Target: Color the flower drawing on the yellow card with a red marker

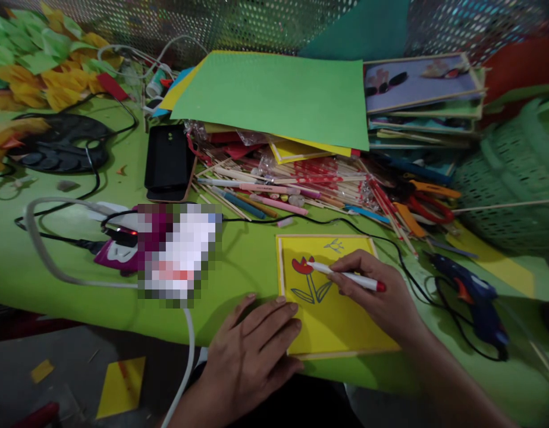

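A yellow sheet [345, 327] edged with thin pale sticks lies on the green table. On it is a drawn flower [303, 266] with red petals and an outlined stem and leaves, and a small outlined figure [334, 245] above. My right hand [367, 285] grips a white marker [354, 277] with a red end, its tip at the petals. My left hand [256, 342] lies flat with fingers stretched, its fingertips over the sheet's left edge.
A glue gun [474, 297] with a black cord lies at the right, near scissors [430, 202] and a green basket [506, 172]. Behind are scattered sticks and pens [256, 196] under a green sheet [274, 95]. A purple power strip [118, 252] and cables are at the left.
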A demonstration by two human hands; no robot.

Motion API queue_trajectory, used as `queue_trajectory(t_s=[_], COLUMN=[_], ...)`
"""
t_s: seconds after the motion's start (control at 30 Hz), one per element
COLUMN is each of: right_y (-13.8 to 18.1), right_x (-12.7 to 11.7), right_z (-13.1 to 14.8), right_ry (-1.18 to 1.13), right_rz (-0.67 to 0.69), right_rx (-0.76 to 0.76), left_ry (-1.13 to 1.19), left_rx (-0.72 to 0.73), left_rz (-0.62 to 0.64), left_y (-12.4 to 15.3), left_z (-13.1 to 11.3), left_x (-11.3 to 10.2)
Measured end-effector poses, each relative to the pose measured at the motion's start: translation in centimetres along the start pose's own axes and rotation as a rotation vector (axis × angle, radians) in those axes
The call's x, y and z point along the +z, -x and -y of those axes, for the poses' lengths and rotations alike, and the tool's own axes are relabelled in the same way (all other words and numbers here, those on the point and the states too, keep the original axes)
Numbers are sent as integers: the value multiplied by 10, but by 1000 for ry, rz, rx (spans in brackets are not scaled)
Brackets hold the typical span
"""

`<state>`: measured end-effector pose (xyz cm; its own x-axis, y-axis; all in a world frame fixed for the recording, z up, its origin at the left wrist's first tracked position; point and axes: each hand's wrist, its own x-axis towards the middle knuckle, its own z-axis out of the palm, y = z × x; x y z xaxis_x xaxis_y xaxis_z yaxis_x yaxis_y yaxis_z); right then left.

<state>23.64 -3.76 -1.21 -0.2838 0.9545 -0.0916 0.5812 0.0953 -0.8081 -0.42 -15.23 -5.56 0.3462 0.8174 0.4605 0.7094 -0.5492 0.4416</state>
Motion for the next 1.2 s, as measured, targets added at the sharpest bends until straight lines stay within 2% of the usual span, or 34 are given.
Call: queue_trajectory(t_s=[0.27,0.63,1.0,1.2], right_y=[2,1,2,1], right_x=[-1,1,-2,-1], right_z=[-1,-2,-3,0], right_ry=[16,-34,-8,1], right_rz=[37,-1,16,3], right_rx=[-26,32,-20,18], left_ry=[-20,-9,-20,-10], left_rx=[19,14,16,10], left_rz=[2,-5,6,3], left_y=[-5,-3,-4,-4], left_z=[0,0,0,-1], left_x=[-4,-3,-3,-4])
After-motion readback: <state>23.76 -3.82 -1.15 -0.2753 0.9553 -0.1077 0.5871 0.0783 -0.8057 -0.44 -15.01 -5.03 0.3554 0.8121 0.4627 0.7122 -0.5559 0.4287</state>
